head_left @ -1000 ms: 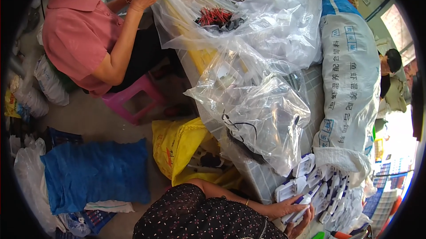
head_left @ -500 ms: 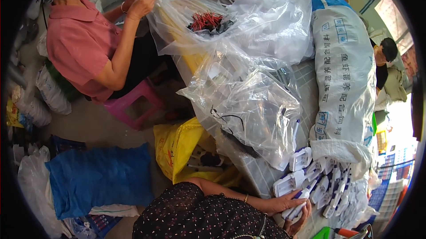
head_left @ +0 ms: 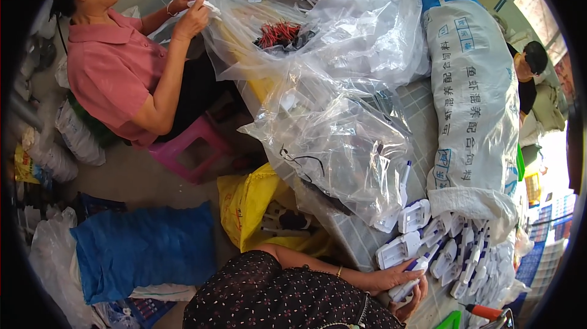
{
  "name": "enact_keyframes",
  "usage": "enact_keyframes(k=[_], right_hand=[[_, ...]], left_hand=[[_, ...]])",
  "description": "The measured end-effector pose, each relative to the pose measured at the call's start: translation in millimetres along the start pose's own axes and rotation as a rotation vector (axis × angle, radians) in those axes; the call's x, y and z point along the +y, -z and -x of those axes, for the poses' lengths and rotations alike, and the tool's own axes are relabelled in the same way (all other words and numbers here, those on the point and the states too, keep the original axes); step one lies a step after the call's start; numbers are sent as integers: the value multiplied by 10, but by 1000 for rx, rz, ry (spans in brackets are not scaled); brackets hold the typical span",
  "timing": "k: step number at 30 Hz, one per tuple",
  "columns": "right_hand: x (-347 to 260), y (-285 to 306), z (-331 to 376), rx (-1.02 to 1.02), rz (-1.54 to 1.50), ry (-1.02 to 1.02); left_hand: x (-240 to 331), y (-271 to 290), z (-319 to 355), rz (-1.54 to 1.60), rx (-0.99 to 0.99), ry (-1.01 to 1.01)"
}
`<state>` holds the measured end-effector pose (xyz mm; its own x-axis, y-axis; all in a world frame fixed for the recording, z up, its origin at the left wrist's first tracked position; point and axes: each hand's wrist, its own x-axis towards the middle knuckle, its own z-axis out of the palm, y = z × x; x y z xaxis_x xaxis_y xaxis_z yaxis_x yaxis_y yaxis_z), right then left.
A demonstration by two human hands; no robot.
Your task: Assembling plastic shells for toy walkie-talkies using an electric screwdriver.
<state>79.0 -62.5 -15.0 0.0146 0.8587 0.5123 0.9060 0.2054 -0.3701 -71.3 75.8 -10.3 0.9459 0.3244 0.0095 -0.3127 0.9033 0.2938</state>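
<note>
Far left of the clear plastic bag (head_left: 342,145), a co-worker in a pink shirt (head_left: 113,72) on a pink stool (head_left: 183,148), both hands busy with a small white piece up by the bag's top corner. Below and left of the bag, a blue sack (head_left: 140,249) on the floor, then a yellow bag (head_left: 251,207) tucked against the table edge. Just under the bag's lower right corner, white plastic housings (head_left: 406,231) spilling out of the tall white woven sack (head_left: 474,96) in a loose fan. Below the bag, left hand (head_left: 391,277) closed around a white and blue pen-shaped piece (head_left: 411,277), fingers curled over its shaft. Right hand (head_left: 411,304) tucked beneath, mostly hidden; grip impossible to judge. Risk from here, by the look of it: housings piled close to the table edge (head_left: 342,237), an elbow or a dragged sleeve likely to sweep some off onto the floor; slippery bag plastic also liable to slump onto the working pile.
</note>
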Motion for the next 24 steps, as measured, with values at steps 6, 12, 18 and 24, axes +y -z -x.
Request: enact_keyframes(k=[6, 12, 18, 24], right_hand=[[1, -12, -95, -43, 25, 115], [26, -34, 7, -21, 47, 73], [-20, -33, -25, -67, 11, 11], [-31, -8, 27, -84, 7, -106]], left_hand=[[-12, 31, -10, 2, 25, -34], [-36, 31, -59, -77, 37, -25], [-122, 120, -61, -107, 13, -82], [-31, 39, -36, -175, -13, -50]])
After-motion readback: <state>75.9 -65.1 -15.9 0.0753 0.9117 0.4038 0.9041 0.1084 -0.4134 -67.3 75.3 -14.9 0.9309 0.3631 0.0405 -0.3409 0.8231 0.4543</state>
